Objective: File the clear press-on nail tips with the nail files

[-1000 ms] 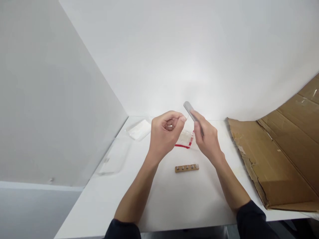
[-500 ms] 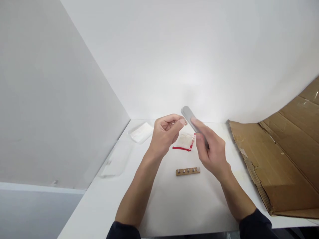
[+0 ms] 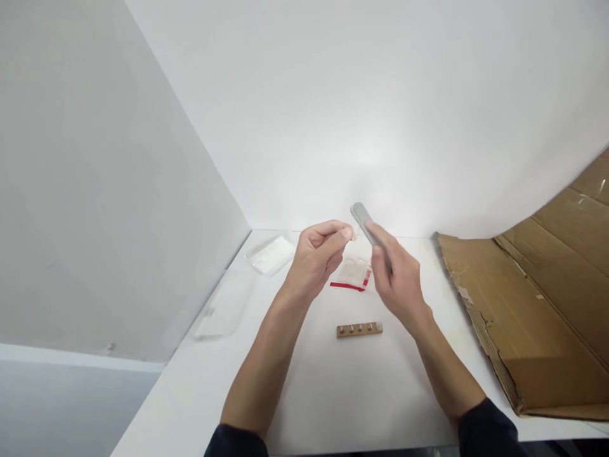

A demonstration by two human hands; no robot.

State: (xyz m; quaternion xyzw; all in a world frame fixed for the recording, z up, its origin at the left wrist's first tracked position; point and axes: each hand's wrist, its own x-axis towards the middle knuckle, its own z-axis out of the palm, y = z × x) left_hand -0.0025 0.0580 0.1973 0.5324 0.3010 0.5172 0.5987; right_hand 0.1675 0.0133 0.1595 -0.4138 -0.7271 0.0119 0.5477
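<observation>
My left hand is raised over the table, thumb and forefinger pinched together. A tiny thing may sit at those fingertips, but it is too small to make out. My right hand is wrapped round a long grey bar with a rounded end, tilted up to the left. The bar's tip is close to the left fingertips, seemingly apart from them. Below and between the hands lies a transparent plastic bag with red edges. Nearer me rests a small brown strip bearing several small shiny metal pieces.
Two transparent plastic packets lie at left on the white table: a packet with white contents and a flatter packet. An opened cardboard box takes up the right side. White walls stand behind and at left.
My right hand has shifted slightly left with the grey bar, whose tip is a little farther right. My left hand stays pinched in nearly the same place.
</observation>
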